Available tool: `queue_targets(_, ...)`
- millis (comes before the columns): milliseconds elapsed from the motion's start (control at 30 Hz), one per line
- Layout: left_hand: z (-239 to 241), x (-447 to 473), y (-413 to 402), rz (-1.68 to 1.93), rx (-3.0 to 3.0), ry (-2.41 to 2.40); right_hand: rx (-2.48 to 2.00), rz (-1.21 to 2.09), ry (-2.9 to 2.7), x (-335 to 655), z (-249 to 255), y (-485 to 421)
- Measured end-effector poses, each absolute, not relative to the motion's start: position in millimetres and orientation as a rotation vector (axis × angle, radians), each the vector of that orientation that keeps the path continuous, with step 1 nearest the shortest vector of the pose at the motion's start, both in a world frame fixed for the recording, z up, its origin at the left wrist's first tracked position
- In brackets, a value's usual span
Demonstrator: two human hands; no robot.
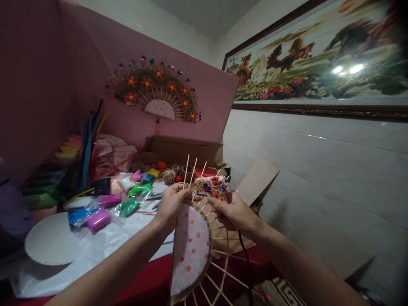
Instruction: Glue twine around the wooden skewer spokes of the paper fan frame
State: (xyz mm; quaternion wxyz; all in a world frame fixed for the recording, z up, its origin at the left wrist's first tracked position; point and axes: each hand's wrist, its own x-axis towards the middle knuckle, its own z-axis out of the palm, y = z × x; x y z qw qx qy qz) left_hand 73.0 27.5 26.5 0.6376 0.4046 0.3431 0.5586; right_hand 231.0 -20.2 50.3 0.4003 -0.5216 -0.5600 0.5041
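A half-round piece covered in white cloth with small red flowers hangs upright before me, thin wooden sticks fanning out from its curved edge. My left hand is closed around the sticks at its upper end. Among the upper sticks lies a strip of floral fabric, white with purple, red and orange blooms. My right hand pinches this fabric on its right side; its fingertips are partly hidden. A light cord runs across the lower sticks.
Bags of coloured clay and a white paper plate lie on the left of the table. Twine balls sit behind my hands. A finished fan decoration hangs on a pink board. A black cable dangles below my right hand.
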Motion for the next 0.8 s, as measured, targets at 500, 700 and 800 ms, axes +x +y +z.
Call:
queue_targets(500,27,72,28,1.232,0.902,0.784,-1.246,1.298,-1.418,231,52,-19)
queue_targets(700,20,67,40,1.196,0.865,0.788,-1.055,1.316,-1.349,236,57,-28)
queue_targets(800,17,64,48,1.201,0.859,0.795,-0.993,1.229,-1.292,243,64,-35)
